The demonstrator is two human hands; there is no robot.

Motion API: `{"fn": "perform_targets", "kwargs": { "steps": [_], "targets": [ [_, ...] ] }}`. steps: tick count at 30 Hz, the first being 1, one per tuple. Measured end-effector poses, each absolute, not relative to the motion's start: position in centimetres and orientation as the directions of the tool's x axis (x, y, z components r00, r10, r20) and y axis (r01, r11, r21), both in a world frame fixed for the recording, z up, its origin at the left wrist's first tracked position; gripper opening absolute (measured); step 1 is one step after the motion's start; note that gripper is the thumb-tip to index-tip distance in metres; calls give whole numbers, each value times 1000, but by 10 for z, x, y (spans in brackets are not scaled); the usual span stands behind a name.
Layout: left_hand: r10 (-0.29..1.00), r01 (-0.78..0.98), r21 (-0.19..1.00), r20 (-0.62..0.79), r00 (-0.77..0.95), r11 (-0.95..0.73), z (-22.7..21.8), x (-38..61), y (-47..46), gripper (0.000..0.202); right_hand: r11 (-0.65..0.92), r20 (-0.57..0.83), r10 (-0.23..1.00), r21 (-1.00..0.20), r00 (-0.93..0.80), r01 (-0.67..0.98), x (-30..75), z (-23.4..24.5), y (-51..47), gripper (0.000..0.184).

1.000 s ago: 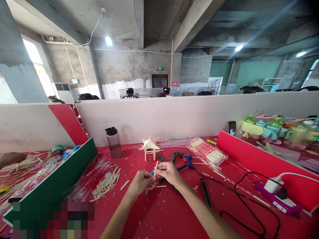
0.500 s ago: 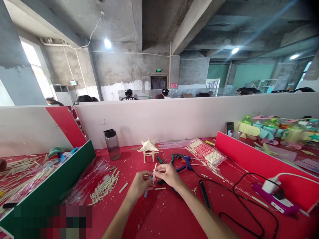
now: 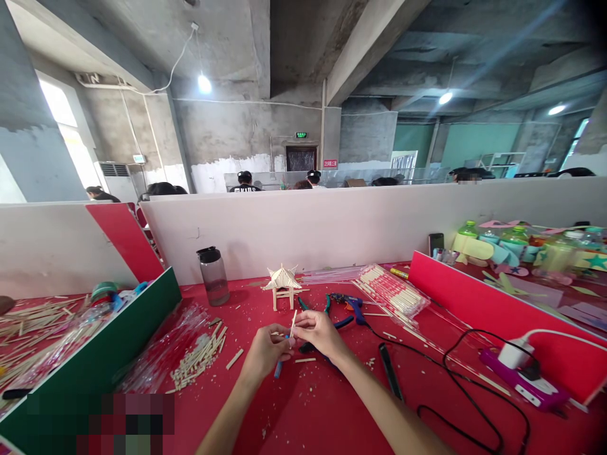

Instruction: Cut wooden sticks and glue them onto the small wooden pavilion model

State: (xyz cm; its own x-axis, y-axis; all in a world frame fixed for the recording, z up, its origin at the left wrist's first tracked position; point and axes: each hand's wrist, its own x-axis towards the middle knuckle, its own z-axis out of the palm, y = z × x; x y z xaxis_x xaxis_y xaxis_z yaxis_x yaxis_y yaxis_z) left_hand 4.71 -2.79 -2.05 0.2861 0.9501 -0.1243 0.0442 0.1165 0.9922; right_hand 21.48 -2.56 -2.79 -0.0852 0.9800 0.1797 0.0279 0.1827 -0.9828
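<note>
My left hand (image 3: 265, 351) is closed around a slim blue tool (image 3: 278, 368), whose lower end sticks out beneath the fingers; its exact kind is hidden. Between the thumb and fingers of my right hand (image 3: 318, 332) a short wooden stick (image 3: 294, 321) points upward. The fingertips of both hands meet in front of a small pavilion model (image 3: 283, 284) built of wooden sticks, standing upright on the red table (image 3: 322, 417). Pliers with green grips (image 3: 327, 304) lie just beyond my right hand, partly covered by it. A loose stick (image 3: 305, 360) rests below my hands.
Cut sticks (image 3: 202, 357) and plastic wrap (image 3: 164, 344) lie left, near a water bottle (image 3: 213, 278). To the right are a glue gun (image 3: 351, 302), bagged sticks (image 3: 396, 292), a black knife-like tool (image 3: 391, 373), a cable (image 3: 446, 366) and a purple power strip (image 3: 526, 382). Low dividers flank the table.
Both hands stay in nearly the same place, with the stick and blue tool still held. Only a slight shift of the fingers and of the view shows.
</note>
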Motion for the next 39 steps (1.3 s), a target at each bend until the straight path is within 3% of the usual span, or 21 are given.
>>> {"fn": "perform_targets", "kwargs": {
  "steps": [8,18,20,23,25,27,31,33,35,39],
  "targets": [
    [939,82,993,-107,328,85,-29,44,-25,44,215,209,975,-973,-77,85,215,-27,-26,33],
    [942,77,994,-98,320,78,-30,42,-23,44,182,180,980,-983,-89,18,217,-23,-25,37],
    [946,64,994,-101,309,85,-32,41,-21,44,216,207,973,-972,-96,91,226,-18,-25,37],
    [952,41,993,-118,281,111,-32,39,-20,41,311,281,950,-840,-134,445,247,-7,-32,32],
    [954,25,992,-125,272,122,-32,39,-20,39,301,246,952,-666,-180,682,261,-1,-41,35],
    [955,17,992,-128,268,128,-31,38,-19,38,262,154,965,-509,-212,820,272,0,-51,50],
    [956,4,992,-121,265,124,-32,37,-18,41,203,9,978,-310,-210,929,278,-6,-61,85],
    [955,0,993,-114,274,119,-32,35,-18,45,197,-10,978,-258,-206,946,277,-9,-61,91],
    [955,-4,993,-111,276,117,-31,34,-18,48,211,-3,976,-234,-218,949,276,-10,-60,84],
    [955,-5,993,-111,276,117,-28,31,-19,50,252,80,968,-250,-240,935,278,-3,-61,54]
  ]
}}
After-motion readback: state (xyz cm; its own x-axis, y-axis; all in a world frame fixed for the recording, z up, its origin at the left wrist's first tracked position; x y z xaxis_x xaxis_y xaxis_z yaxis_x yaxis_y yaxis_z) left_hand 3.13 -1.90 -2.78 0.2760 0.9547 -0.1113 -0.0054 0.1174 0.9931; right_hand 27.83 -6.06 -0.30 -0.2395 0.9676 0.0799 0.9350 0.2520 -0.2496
